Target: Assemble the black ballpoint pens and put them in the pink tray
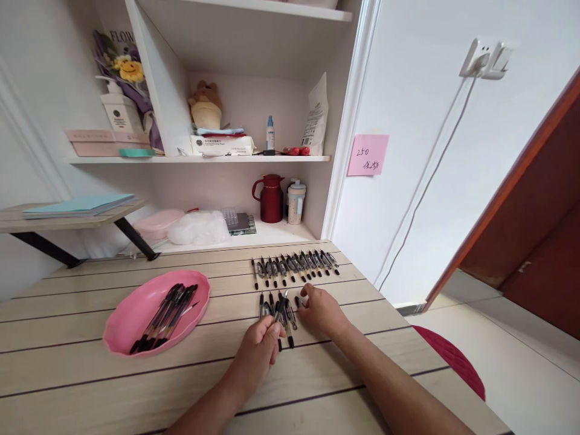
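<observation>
My left hand (259, 349) is closed around a pen (281, 308), its bare tip pointing up and away from me. Just to the right, my right hand (322, 308) pinches a small black pen cap (298, 301), partly hidden by the fingers. Beneath and beyond the left hand lies a short row of black pens (261, 305) with caps beside them, partly covered by that hand. Farther back, a longer row of uncapped pens (283, 270) with loose caps stretches to the right. A pink scalloped dish (199, 317) at the left holds several capped black pens (167, 314).
The slatted wooden table (190, 386) runs back to a white shelf unit (226, 159). A red jug (272, 199) and a pale tumbler (296, 202) stand in its lower bay. A small raised stand (109, 214) carries blue papers (79, 205). A pink note (367, 154) sticks to the wall.
</observation>
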Available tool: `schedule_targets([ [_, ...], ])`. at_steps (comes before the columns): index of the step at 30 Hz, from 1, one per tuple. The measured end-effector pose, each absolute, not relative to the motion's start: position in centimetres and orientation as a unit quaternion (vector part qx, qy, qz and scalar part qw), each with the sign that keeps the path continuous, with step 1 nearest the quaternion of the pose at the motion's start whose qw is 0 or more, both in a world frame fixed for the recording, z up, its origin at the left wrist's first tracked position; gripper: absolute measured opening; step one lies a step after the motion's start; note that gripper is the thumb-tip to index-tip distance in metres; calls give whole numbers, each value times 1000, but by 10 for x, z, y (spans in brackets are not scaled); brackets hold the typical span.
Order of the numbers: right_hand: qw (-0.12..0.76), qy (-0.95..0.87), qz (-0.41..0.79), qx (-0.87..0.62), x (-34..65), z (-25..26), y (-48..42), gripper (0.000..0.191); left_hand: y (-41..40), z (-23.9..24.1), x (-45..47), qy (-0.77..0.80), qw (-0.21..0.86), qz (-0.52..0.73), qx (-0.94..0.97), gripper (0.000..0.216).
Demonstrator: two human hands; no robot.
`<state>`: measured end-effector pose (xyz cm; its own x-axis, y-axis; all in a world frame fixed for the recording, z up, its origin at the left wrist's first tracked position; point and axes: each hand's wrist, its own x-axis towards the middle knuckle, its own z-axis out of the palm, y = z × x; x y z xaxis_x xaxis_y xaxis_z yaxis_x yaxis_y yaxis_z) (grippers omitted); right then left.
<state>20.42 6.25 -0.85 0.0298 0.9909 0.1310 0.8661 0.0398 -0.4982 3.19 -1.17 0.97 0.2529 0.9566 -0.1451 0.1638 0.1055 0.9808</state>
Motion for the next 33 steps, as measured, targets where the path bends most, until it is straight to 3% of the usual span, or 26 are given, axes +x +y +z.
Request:
schedule_targets([
  [4, 351, -633, 273, -634, 211, -2, 66, 10, -12, 8, 30, 497, 549, 340, 580, 27],
  [7, 504, -529, 475, -490, 213, 10, 65, 19, -12, 7, 32, 504, 548, 330, 581, 26],
  [10, 590, -429, 577, -367, 209, 19, 60, 27, -12, 7, 33, 509, 549, 326, 577, 25],
  [18, 569, -426, 630, -313, 196, 23, 49, 30, -11, 4, 33, 508, 544, 330, 581, 26],
  [27, 486, -495, 638, -335, 180, 16, 38, 32, -10, 5, 34, 503, 543, 347, 576, 23],
  [33, 494, -493, 626, -347, 173, 15, 36, 31, -4, 4, 33, 492, 514, 369, 598, 23],
])
